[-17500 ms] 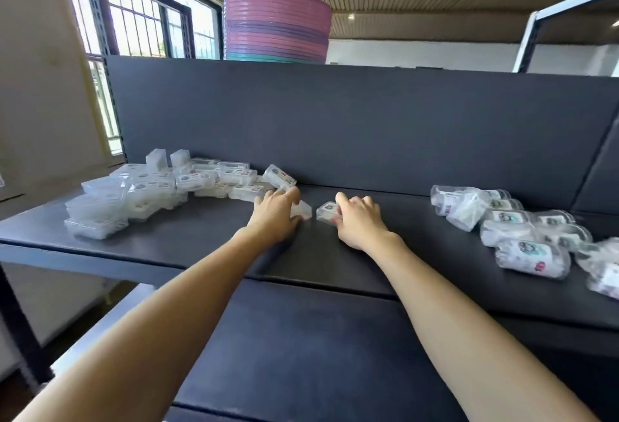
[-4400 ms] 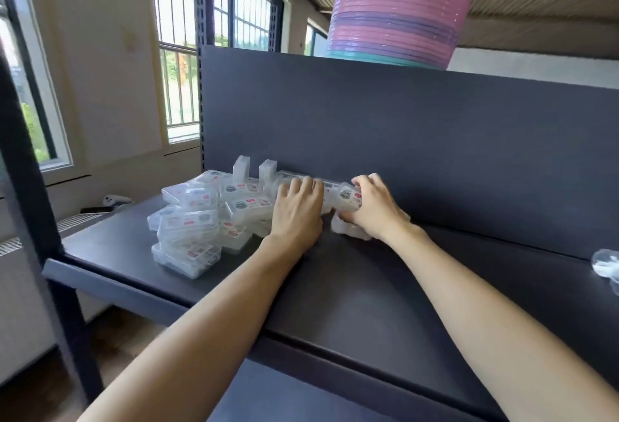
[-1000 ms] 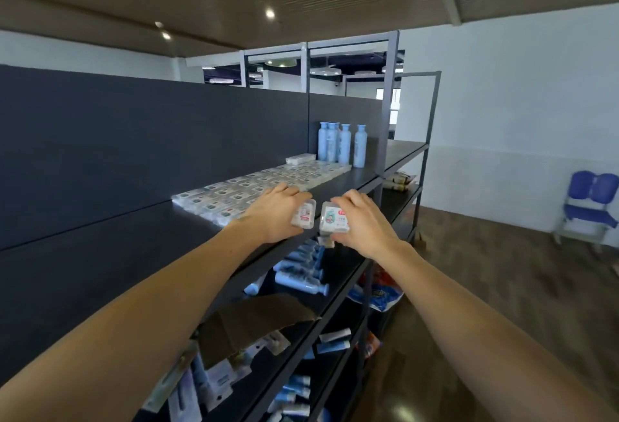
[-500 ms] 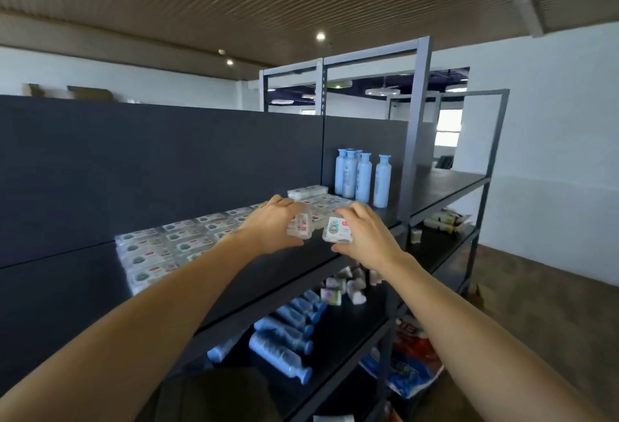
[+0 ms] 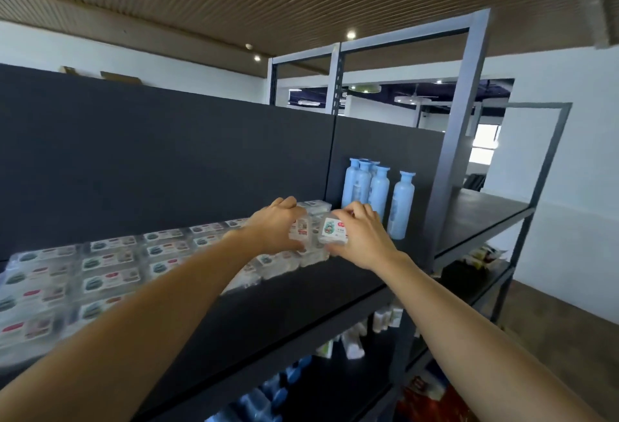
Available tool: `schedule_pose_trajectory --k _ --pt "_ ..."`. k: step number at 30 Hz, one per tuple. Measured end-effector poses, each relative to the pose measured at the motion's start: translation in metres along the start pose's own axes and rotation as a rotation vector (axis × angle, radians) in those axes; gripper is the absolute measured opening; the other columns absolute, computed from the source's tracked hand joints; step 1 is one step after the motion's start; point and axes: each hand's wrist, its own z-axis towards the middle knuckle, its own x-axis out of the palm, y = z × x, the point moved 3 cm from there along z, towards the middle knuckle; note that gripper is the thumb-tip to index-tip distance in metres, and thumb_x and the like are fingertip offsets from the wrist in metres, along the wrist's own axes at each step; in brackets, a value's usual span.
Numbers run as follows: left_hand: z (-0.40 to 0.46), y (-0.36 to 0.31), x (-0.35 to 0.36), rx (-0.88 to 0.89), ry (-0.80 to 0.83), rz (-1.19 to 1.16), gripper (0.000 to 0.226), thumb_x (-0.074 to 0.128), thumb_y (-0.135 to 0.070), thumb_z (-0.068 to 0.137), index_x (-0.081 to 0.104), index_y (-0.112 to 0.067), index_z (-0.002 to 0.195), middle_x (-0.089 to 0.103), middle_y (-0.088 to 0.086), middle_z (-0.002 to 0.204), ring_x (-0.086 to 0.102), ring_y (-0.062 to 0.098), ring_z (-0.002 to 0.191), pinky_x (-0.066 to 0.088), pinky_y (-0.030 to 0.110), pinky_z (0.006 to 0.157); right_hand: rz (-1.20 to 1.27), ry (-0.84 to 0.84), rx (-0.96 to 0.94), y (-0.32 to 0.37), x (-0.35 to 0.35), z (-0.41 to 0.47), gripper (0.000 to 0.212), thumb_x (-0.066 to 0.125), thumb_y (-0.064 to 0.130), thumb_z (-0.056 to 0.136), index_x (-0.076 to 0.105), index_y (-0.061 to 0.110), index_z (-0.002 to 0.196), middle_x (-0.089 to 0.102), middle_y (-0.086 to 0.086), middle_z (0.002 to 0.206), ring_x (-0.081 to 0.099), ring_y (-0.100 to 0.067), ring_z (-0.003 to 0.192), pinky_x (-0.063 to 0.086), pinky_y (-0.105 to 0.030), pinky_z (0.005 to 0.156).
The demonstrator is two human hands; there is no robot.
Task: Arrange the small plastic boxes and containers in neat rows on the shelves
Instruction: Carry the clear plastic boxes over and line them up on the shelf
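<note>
Holding one small plastic box (image 5: 300,230) in the curled left hand (image 5: 274,225) and another box (image 5: 333,231) in the right hand (image 5: 363,237), above the row end (image 5: 311,256) on the shelf (image 5: 301,308); risk of knocking neighbours or blue bottles (image 5: 378,194) if lowered carelessly.

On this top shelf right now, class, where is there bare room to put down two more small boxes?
Bare shelf runs along the front edge, in front of the rows of boxes, and right of the upright post. It is crowded from the rows to the blue bottles, where the left hand and right hand each hold a box.
</note>
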Motion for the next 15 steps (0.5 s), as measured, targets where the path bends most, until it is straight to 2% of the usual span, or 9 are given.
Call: schedule_pose_trajectory --k 5,8,12,15 --pt "0.047 0.013 0.025 -0.080 0.008 -0.034 0.059 0.071 -0.051 0.081 0.052 -0.022 0.129 0.036 -0.007 0.118 0.041 0.016 0.110 0.049 0.038 0.090 -0.051 0.094 0.010 -0.036 0.025 0.040 0.083 0.066 0.061 0.085 0.035 0.024 0.153 0.039 -0.001 0.129 0.035 -0.025 0.123 0.029 -0.039 0.110" --pt "0.062 0.017 0.036 -0.126 0.040 -0.084 0.069 0.074 -0.052 0.079 0.047 -0.028 0.138 0.041 -0.008 0.122 0.046 0.017 0.113 0.049 0.038 0.091 -0.023 0.147 -0.007 -0.050 0.040 0.056 0.083 0.066 0.058 0.087 0.031 0.023 0.154 0.041 -0.002 0.134 0.035 -0.026 0.129 0.028 -0.041 0.112" --pt "0.079 0.015 0.045 -0.215 0.053 -0.126 0.074 0.077 -0.049 0.078 0.044 -0.028 0.140 0.050 -0.006 0.135 0.053 0.018 0.115 0.051 0.036 0.090 0.079 0.148 -0.028 -0.066 0.055 0.073 0.070 0.073 0.046 0.086 0.040 0.020 0.142 0.050 -0.005 0.137 0.040 -0.026 0.131 0.035 -0.043 0.110" --pt "0.088 0.009 0.054 -0.280 0.022 -0.158 0.064 0.078 -0.048 0.077 0.050 -0.027 0.130 0.055 -0.006 0.129 0.054 0.016 0.110 0.048 0.035 0.091 0.124 0.142 -0.060 -0.077 0.064 0.081 0.057 0.074 0.043 0.087 0.044 0.019 0.129 0.055 -0.005 0.131 0.045 -0.026 0.125 0.040 -0.043 0.104"
